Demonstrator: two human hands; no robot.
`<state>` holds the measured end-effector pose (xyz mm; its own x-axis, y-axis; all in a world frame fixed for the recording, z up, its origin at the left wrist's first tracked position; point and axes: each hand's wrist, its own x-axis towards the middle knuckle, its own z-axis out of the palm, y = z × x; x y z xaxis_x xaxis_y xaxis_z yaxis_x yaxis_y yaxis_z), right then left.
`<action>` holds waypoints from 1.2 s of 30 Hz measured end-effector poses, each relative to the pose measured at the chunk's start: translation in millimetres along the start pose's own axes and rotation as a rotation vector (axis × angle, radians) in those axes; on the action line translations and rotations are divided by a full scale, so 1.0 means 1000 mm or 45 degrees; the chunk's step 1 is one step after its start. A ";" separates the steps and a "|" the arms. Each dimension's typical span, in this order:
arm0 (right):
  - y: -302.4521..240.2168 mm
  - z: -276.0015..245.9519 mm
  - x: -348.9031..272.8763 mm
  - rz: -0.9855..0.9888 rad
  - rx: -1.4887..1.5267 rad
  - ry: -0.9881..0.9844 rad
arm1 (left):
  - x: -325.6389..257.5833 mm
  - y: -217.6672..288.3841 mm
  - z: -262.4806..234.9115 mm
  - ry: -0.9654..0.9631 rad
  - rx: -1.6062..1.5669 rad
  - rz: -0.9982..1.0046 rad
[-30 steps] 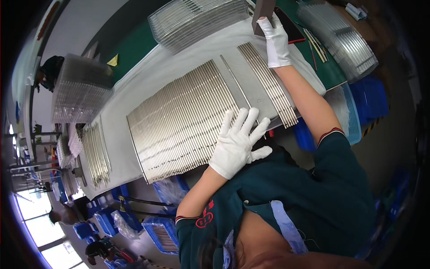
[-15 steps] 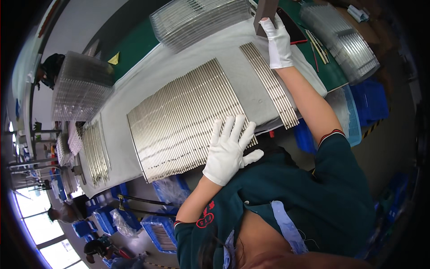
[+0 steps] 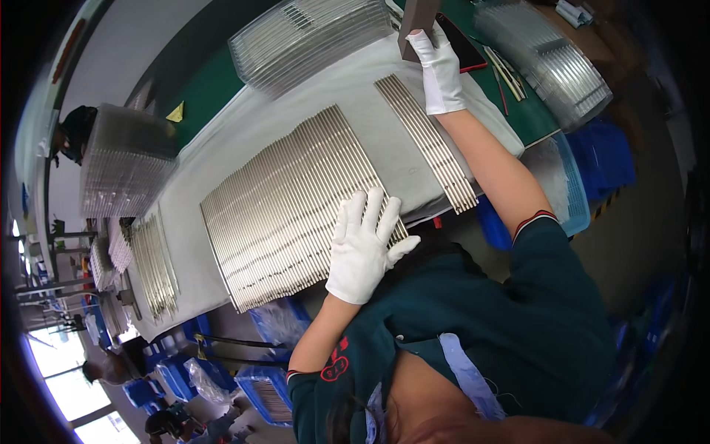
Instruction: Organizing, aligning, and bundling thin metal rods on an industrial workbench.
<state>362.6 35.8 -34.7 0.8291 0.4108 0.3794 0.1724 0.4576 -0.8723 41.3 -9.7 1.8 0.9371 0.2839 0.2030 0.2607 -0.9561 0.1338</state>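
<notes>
My left hand [image 3: 360, 248], in a white glove with bare fingertips, lies with fingers spread on the near right part of a wide sheet of thin silvery metal rods [image 3: 281, 200] laid side by side. My right hand [image 3: 439, 72], gloved the same way, is stretched to the far side and closed around a grey-brown rectangular block [image 3: 417, 29]. Between that arm and the wide sheet lies a narrower row of similar rods [image 3: 429, 144]. The rods rest on a white cloth [image 3: 362, 96] over the green table.
Clear plastic trays [image 3: 310, 44] stand at the back, with more trays [image 3: 547, 63] at far right and a stack [image 3: 129, 159] at left. Beside the block lie a dark red-edged device [image 3: 462, 48] and slim tools [image 3: 506, 74]. Blue crates [image 3: 266, 392] stand below the table; people work at lower left.
The whole view has shifted slightly, so the table and both arms appear a little further left. My left hand stays on the rods and my right hand keeps its grip on the block.
</notes>
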 end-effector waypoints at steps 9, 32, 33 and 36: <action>-0.012 -0.010 0.007 -0.084 0.083 0.120 | 0.038 0.020 -0.014 -0.027 -0.081 0.229; -0.015 -0.005 0.002 0.005 0.032 0.132 | -0.009 0.001 -0.026 -0.102 -0.016 0.020; -0.014 -0.005 0.002 -0.023 -0.029 0.086 | -0.016 -0.005 -0.025 -0.065 0.012 -0.027; -0.017 0.005 -0.006 -0.027 -0.131 -0.024 | -0.046 -0.020 -0.017 0.003 0.105 -0.175</action>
<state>352.3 29.9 -20.4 0.8146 0.4173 0.4028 0.2442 0.3831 -0.8908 -10.6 -1.8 6.0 0.8908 0.4126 0.1902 0.4048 -0.9109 0.0803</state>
